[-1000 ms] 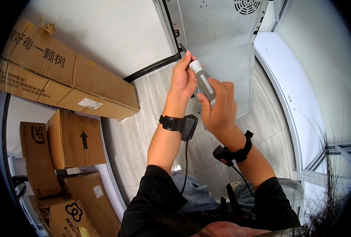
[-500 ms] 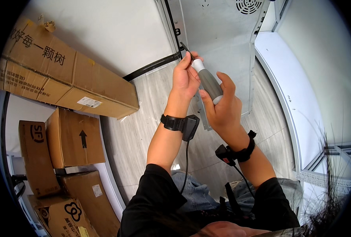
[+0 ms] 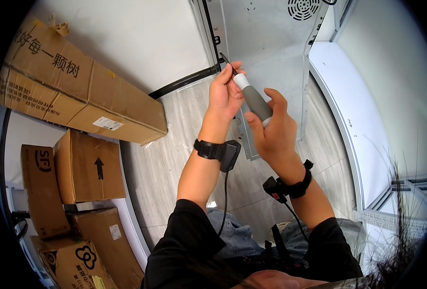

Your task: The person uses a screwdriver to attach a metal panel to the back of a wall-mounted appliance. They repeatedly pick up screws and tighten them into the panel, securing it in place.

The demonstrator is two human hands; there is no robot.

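A screwdriver (image 3: 255, 100) with a thick grey and white handle and a thin dark shaft slants across the middle of the view. My right hand (image 3: 279, 134) is closed around the rear end of its handle, index finger raised along the side. My left hand (image 3: 225, 96) pinches the shaft just ahead of the handle, fingers bent around it. The shaft's tip reaches the left edge of a tall grey metal panel (image 3: 266, 55), near small holes in its dark-edged flange. Whether a screw sits at the tip is too small to tell.
A long cardboard box (image 3: 90, 96) lies to the left, with several more cartons (image 3: 94, 168) stacked below it. A white wall (image 3: 136, 38) rises beyond. On the right runs a white ledge (image 3: 341, 103). Round vent slots (image 3: 303, 8) mark the panel's top. Pale wood-look floor (image 3: 151, 164) lies beneath.
My right hand has shifted slightly on the handle and now covers more of its rear end. My left hand keeps its pinch, and the tip stays at the panel's edge.
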